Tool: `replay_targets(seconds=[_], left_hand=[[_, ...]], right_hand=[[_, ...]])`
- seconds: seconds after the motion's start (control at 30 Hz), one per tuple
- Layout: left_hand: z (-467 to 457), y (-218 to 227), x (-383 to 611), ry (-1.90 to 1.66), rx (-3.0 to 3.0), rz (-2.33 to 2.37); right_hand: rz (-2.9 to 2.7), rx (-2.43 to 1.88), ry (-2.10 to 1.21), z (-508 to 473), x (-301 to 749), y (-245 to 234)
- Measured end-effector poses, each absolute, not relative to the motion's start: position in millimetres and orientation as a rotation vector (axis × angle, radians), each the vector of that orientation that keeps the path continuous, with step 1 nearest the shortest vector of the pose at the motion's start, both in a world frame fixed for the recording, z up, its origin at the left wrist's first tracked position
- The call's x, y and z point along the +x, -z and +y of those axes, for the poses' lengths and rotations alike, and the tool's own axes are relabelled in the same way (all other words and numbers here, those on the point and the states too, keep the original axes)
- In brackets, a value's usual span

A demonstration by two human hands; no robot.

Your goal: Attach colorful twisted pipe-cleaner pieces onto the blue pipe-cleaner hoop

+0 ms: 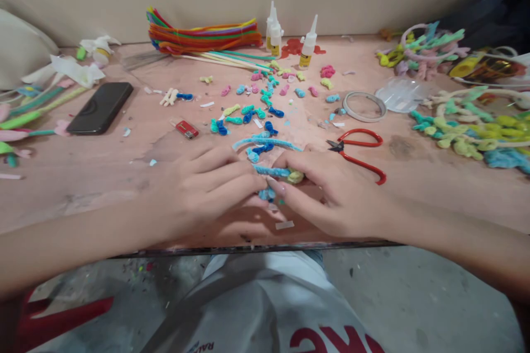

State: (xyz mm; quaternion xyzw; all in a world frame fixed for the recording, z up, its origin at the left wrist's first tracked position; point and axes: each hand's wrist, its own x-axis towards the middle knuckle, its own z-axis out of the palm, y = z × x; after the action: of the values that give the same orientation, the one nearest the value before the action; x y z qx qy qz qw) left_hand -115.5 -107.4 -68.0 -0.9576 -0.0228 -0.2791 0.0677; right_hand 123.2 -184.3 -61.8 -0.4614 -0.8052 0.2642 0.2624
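My left hand [207, 187] and my right hand [327, 193] meet near the front edge of the pinkish table [83, 176]. Together they pinch a light blue pipe-cleaner piece [271, 172] with small blue and yellow-green fuzzy knots on it. Both hands have their fingers closed on this piece, fingertips touching in the middle. A longer light blue pipe cleaner [267, 143] arcs on the table just beyond the fingers.
Red-handled scissors [360, 154] lie right of my right hand. Several small fuzzy knots [265, 99] are scattered mid-table, with a red lighter [187, 129], black phone [100, 108], tape roll [364, 106], glue bottles [308, 44], a pipe-cleaner bundle [202, 36] and finished hoops [467, 127].
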Motion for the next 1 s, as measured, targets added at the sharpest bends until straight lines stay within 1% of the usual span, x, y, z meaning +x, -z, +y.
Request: replay_targets(seconds=[0.13, 0.33, 0.43, 0.57, 0.7, 0.87, 1.0], left_hand=[[-104, 68, -116, 0.812, -2.797, 0.056], [-104, 70, -118, 0.831, -2.796, -0.021], [-104, 71, -118, 0.825, -2.825, -0.013], [-105, 72, -117, 0.819, -2.823, 0.006], [-105, 71, -119, 0.82, -2.786, 0.019], [-101, 75, -124, 0.786, -2.794, 0.026], [-100, 81, -125, 0.864, -2.829, 0.014]], right_hand=[[-2.171, -1.277, -0.639, -188, 120, 59], [-2.089, -1.368, -0.6, -192, 120, 62], [-2.16, -1.352, -0.677, -191, 121, 62], [-2.214, -1.142, -0.843, -187, 120, 58], [-2.272, -1.083, -0.821, -184, 121, 57], [-2.146, -0.996, -0.95, -186, 125, 62], [-2.059, -0.976, -1.072, -186, 125, 62]])
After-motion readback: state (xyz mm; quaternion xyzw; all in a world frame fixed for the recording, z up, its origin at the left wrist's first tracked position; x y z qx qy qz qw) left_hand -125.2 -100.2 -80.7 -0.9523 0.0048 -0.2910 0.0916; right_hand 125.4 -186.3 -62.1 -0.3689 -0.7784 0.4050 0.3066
